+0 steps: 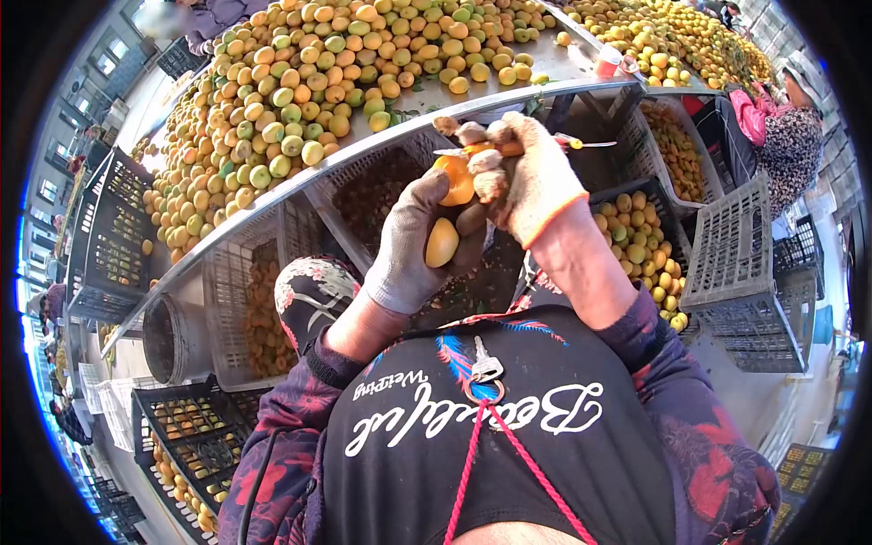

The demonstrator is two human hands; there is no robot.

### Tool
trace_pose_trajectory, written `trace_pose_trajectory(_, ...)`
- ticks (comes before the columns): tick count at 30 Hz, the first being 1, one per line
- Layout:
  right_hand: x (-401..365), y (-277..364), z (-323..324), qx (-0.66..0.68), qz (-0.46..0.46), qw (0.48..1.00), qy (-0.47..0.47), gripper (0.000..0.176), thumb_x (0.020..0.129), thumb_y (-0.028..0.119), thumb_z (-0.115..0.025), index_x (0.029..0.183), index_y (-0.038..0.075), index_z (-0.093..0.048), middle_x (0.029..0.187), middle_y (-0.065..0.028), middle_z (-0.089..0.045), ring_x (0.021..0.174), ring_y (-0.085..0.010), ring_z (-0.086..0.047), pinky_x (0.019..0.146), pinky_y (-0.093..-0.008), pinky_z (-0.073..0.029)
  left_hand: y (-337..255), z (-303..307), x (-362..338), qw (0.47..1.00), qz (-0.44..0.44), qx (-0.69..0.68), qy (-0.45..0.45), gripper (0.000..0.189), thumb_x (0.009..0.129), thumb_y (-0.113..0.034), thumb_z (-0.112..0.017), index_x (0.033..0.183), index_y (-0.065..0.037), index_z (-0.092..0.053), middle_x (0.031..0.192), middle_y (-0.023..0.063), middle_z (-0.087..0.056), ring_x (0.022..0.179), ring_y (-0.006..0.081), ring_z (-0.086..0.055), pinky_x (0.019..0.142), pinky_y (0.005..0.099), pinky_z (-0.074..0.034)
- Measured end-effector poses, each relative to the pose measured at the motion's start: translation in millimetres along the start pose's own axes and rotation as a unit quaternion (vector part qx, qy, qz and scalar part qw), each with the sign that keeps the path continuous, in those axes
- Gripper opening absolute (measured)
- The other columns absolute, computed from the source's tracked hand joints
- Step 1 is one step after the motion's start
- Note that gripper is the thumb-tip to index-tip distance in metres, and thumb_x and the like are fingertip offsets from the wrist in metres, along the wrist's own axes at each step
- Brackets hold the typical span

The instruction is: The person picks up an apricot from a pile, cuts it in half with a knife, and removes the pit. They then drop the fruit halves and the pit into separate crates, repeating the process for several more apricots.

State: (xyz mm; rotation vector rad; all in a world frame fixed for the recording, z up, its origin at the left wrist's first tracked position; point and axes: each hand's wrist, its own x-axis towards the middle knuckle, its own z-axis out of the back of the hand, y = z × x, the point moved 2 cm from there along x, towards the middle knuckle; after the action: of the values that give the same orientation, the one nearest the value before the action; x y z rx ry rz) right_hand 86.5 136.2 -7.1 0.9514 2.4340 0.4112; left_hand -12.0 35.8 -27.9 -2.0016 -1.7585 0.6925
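Observation:
My left hand, in a dirty grey-white glove, is closed around two fruits that look like apricots. One yellow apricot rests low in the fingers; a deeper orange apricot is pinched higher up, under the right fingertips. My right hand, gloved with brown-stained fingertips, grips a slim tool with an orange-yellow handle. A thin metal end sticks out to the right, and a metal tip shows on the left above the orange fruit. Its exact kind I cannot tell.
A large heap of apricots covers the metal-edged table ahead. Under it, crates hold apricots. At right stand a black crate of apricots and a grey crate. Another person sits at far right.

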Motion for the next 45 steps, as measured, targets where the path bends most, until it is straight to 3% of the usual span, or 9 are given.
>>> trace_pose_trajectory(3, 20, -14, 12, -0.053, 0.013, 0.998, -0.040, 0.025, 0.096, 0.029, -0.056, 0.084, 0.008, -0.055, 0.103, -0.0128, -0.068, 0.061, -0.0177, -0.060, 0.046, -0.0262, -0.048, -4, 11, 19, 0.948, 0.039, -0.005, -0.316, 0.037, 0.097, -0.043, -0.049, 0.111, -0.009, -0.057, 0.069, 0.0016, -0.055, 0.049, 0.0126, -0.050, 0.041, 0.0228, -0.037)
trace_pose_trajectory(15, 56, -27, 78, -0.095, -0.058, 0.991, -0.078, 0.028, 0.099, 0.030, -0.055, 0.084, 0.007, -0.055, 0.096, -0.0176, -0.065, 0.057, -0.0186, -0.059, 0.050, -0.0307, -0.049, -172, 198, -160, 0.678, -0.218, 0.497, -0.496, 0.035, 0.094, -0.021, -0.064, 0.122, -0.002, -0.058, 0.087, 0.0044, -0.061, 0.072, 0.0138, -0.059, 0.063, 0.0271, -0.048)
trace_pose_trajectory(19, 55, -21, 84, -0.126, -0.066, 0.983, -0.114, 0.026, 0.099, 0.030, -0.055, 0.086, 0.007, -0.057, 0.092, -0.0149, -0.066, 0.054, -0.0173, -0.057, 0.046, -0.0308, -0.048, -222, 263, -211, 0.259, -0.112, 0.806, -0.521, 0.041, 0.096, -0.023, -0.059, 0.128, 0.001, -0.055, 0.112, 0.0244, -0.062, 0.105, 0.0349, -0.062, 0.090, 0.0383, -0.050)
trace_pose_trajectory(20, 57, -22, 91, -0.119, -0.073, 0.984, -0.110, 0.027, 0.098, 0.032, -0.055, 0.086, 0.007, -0.054, 0.094, -0.0119, -0.063, 0.050, -0.0135, -0.050, 0.044, -0.0301, -0.051, -226, 256, -200, 0.254, -0.121, 0.830, -0.482, 0.042, 0.095, -0.024, -0.060, 0.127, 0.003, -0.056, 0.121, 0.0210, -0.062, 0.111, 0.0290, -0.060, 0.094, 0.0345, -0.048)
trace_pose_trajectory(22, 64, -23, 102, -0.137, -0.085, 0.981, -0.106, 0.026, 0.097, 0.030, -0.055, 0.088, 0.006, -0.054, 0.095, -0.0123, -0.063, 0.051, -0.0136, -0.052, 0.044, -0.0313, -0.053, -209, 203, -121, 0.567, -0.273, 0.596, -0.500, 0.037, 0.095, -0.019, -0.060, 0.124, 0.004, -0.059, 0.119, 0.0154, -0.063, 0.108, 0.0228, -0.059, 0.094, 0.0320, -0.047)
trace_pose_trajectory(25, 69, -22, 100, -0.225, -0.071, 0.967, -0.100, 0.018, 0.096, 0.020, -0.056, 0.097, 0.003, -0.057, 0.091, -0.0129, -0.066, 0.053, -0.0143, -0.057, 0.044, -0.0285, -0.051, -178, 146, 8, 0.636, -0.221, 0.625, -0.395, 0.037, 0.090, -0.017, -0.065, 0.123, 0.000, -0.063, 0.114, 0.0094, -0.066, 0.097, 0.0166, -0.062, 0.089, 0.0292, -0.049)
trace_pose_trajectory(29, 71, -10, 97, -0.313, 0.014, 0.947, -0.069, 0.016, 0.100, 0.019, -0.053, 0.100, 0.004, -0.058, 0.087, -0.0126, -0.069, 0.053, -0.0130, -0.060, 0.043, -0.0264, -0.048, -157, 163, 171, 0.479, -0.240, 0.811, -0.232, 0.043, 0.082, -0.023, -0.064, 0.121, -0.006, -0.063, 0.121, 0.0167, -0.062, 0.113, 0.0369, -0.058, 0.099, 0.0414, -0.046)
trace_pose_trajectory(37, 87, 9, 113, -0.318, 0.013, 0.947, -0.051, 0.021, 0.099, 0.020, -0.052, 0.096, 0.002, -0.060, 0.084, -0.0114, -0.069, 0.049, -0.0121, -0.056, 0.044, -0.0241, -0.042, -149, 194, 292, 0.192, 0.077, 0.948, -0.241, 0.029, 0.089, -0.020, -0.053, 0.109, -0.012, -0.072, 0.111, 0.0118, -0.072, 0.107, 0.0308, -0.067, 0.090, 0.0492, -0.049)
trace_pose_trajectory(45, 100, -10, 113, -0.462, 0.052, 0.877, 0.121, 0.034, 0.100, 0.039, -0.056, 0.102, 0.006, -0.057, 0.078, -0.0077, -0.067, 0.068, -0.0143, -0.062, 0.058, -0.0264, -0.047, -150, 116, 161, 0.518, -0.119, 0.828, -0.178, 0.034, 0.077, -0.022, -0.066, 0.106, -0.005, -0.068, 0.099, 0.0214, -0.070, 0.097, 0.0378, -0.068, 0.082, 0.0440, -0.054)
